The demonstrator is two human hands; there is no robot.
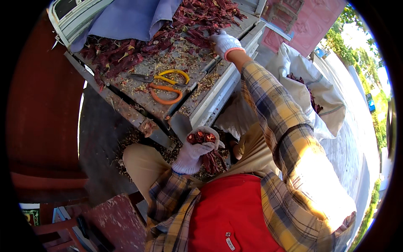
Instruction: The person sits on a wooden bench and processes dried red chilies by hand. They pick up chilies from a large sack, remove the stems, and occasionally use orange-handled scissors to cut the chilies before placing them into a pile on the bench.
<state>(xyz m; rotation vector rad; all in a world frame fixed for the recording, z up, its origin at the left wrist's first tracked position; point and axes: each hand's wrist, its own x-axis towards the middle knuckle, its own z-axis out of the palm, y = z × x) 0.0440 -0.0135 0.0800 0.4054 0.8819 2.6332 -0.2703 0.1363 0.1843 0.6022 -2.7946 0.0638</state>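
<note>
Left hand (194,154) closes around a bunch of dried red chilies (201,137) above the lap; I see the right hand (226,45) at the heaped chilies (201,19) on the metal bed (136,97), but cannot tell whether it pinches any.

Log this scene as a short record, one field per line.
Left hand: white-gloved, gripping a bunch of dried red peppers
Right hand: white-gloved, at the edge of the pepper pile
Tool: scissors, one handle yellow, one orange, lying among scattered seeds
Cover: blue-grey cloth over part of the pile
Container: open white sack on the right, peppers inside
</note>
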